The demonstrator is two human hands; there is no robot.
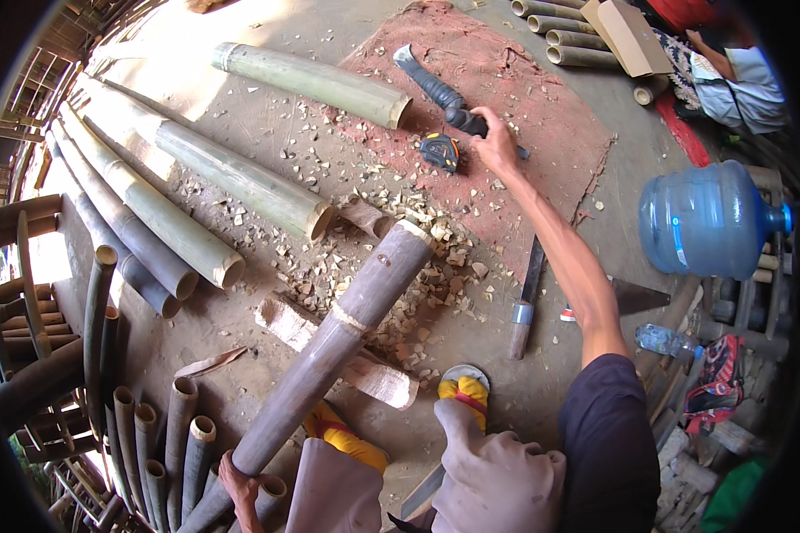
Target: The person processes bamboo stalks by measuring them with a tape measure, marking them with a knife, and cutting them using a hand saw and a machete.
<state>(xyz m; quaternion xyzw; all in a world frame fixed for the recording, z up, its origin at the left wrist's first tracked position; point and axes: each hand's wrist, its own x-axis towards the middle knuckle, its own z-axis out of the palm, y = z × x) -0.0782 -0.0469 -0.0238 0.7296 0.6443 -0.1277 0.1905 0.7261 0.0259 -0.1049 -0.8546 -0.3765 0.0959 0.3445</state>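
A thick grey-brown bamboo pole [311, 373] lies slanted across a pale split log [378, 377], its far end raised over a scatter of chips. Its near end is in my left hand [242, 491], fingers curled round the side. My right arm stretches far forward over the red cloth. There my right hand [498, 142] closes on the dark end of a curved, black-wrapped tool [436, 89] with a pale grey tip. The exact kind of tool is unclear. Just left of that hand, a black and yellow tape measure [440, 153] rests on the cloth.
Cut bamboo poles [240, 182] lie at the left; shorter ones [180, 409] stand lower left. A long blade with a wooden handle [518, 336] lies beside my right forearm. A blue water jug [702, 219] and small bottle [665, 340] are at right. Another person [733, 89] sits upper right.
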